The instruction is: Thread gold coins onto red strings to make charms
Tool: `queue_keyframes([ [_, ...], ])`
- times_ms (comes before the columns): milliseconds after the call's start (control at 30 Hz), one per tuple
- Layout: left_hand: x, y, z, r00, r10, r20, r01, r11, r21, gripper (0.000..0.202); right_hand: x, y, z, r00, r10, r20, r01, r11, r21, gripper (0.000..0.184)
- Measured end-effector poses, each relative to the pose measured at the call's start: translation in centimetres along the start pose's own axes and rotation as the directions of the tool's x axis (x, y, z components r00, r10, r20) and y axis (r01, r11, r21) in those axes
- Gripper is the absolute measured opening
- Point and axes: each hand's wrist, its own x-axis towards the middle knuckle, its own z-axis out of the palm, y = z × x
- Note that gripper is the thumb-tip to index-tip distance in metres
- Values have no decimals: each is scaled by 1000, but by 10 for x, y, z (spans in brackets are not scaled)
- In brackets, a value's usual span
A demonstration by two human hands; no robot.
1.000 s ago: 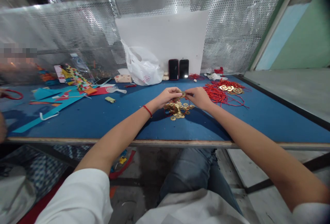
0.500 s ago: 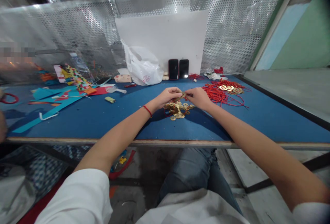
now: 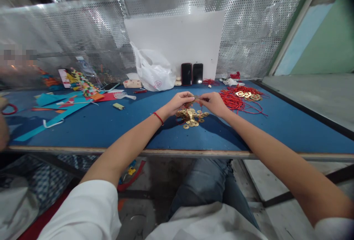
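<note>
My left hand (image 3: 181, 101) is closed in a pinch on gold-coloured coins with holes, held just above the table. Close by on the right, my right hand (image 3: 212, 103) pinches at the same spot; a thin red cord hangs below its fingertips, which seem closed on it. Directly beneath both hands lies a loose pile of gold coins (image 3: 191, 118), with red cord among them. The exact way the cord meets the held coins is too small to make out.
On the blue table (image 3: 110, 133), a heap of red cords (image 3: 233, 99) with more gold coins (image 3: 245, 94) lies right. Two phones (image 3: 186, 74) and a white plastic bag (image 3: 156, 72) stand behind. Blue paper strips (image 3: 58, 118) lie left, near another person's hand (image 3: 3, 103) by red scissors handles.
The coin between my fingertips has turned from face-on to nearly edge-on. My right hand has shifted very slightly. The other person's hand at the far left has moved a little.
</note>
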Motion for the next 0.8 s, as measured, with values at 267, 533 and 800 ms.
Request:
queue_keyframes([
  [267,6,-4,-8,998,17,-66,-20,999,-49,26,5,9,-1,973,184,-137,-121,920,374,36],
  [533,4,-2,-3,999,-23,-25,21,998,-55,28,7,6,-4,965,47,-259,20,968,251,25],
  [800,1,-2,-1,1000,-20,-7,20,998,-63,27,5,11,4,991,76,-113,-35,944,329,24],
])
